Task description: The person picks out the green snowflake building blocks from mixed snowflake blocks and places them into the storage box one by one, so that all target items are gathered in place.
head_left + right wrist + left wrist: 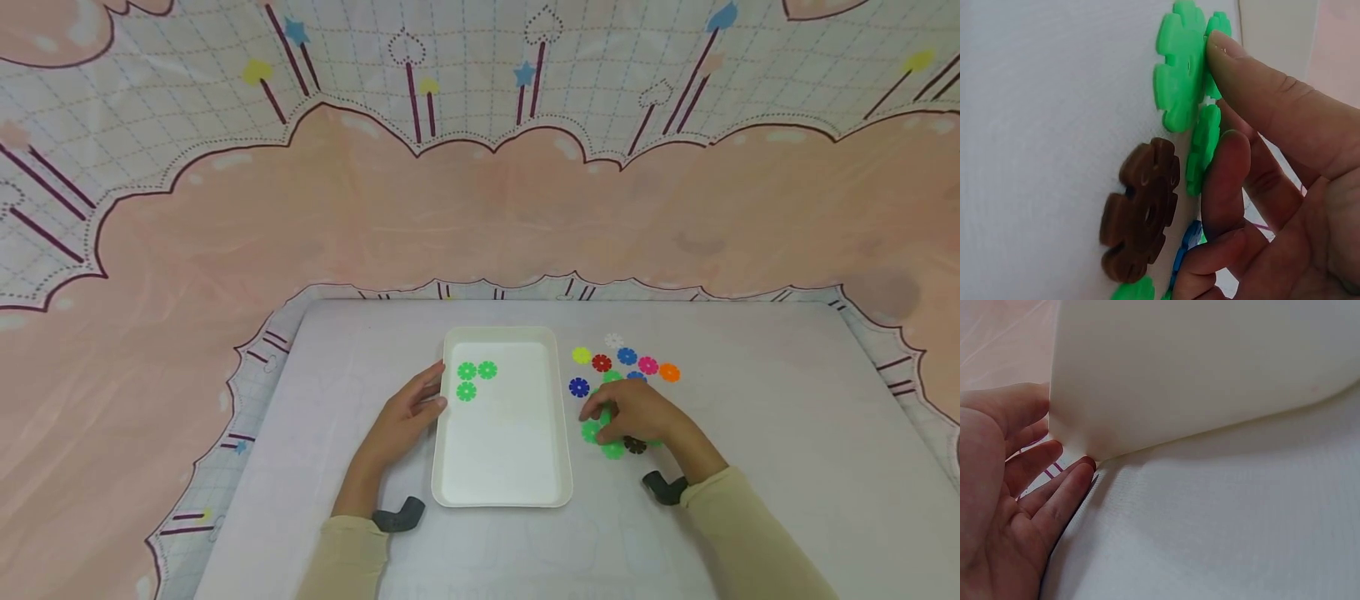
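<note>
A white rectangular tray (517, 467) holds three green flower-shaped discs (467, 391) near its upper left corner. My left hand (401, 417) touches the tray's left side with its fingertips and thumb; the left wrist view shows these fingertips against the tray wall (1210, 369). To the right of the tray my right hand (637, 412) is down among more green discs (612, 450). Its thumb tip touches the edge of a large green disc (1179, 69), and its other fingers bend beside further green ones. A brown disc (1144, 209) lies just below them, partly under the hand in the head view.
Yellow (582, 355), red (602, 363), dark blue (578, 387), pink (648, 365) and orange discs (670, 372) lie beyond my right hand, with a white disc (614, 341) at the back. A patterned cloth (525, 217) rises behind the white tabletop (360, 333).
</note>
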A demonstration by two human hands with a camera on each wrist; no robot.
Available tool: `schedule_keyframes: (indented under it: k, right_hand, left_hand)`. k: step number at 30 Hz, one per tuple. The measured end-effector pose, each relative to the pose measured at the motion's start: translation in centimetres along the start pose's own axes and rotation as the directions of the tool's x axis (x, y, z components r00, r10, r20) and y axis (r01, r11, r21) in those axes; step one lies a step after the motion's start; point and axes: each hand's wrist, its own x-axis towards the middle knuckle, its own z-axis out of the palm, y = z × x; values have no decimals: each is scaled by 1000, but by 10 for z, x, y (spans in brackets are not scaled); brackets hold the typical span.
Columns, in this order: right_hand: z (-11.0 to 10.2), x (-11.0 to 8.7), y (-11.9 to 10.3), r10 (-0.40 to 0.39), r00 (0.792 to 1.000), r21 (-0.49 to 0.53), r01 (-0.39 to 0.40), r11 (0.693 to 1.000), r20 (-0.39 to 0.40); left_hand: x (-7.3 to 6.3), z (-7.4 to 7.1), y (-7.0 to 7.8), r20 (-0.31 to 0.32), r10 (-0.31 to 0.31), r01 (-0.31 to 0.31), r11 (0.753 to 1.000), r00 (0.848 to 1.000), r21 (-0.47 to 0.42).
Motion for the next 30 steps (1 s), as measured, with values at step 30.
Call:
schedule_keyframes:
  k: [30]
  right_hand:
    - [-1,3,14,28,1000,42,-28,999,10]
  left_hand:
    - [0,0,0,-12,-23,23,1000,1000,3]
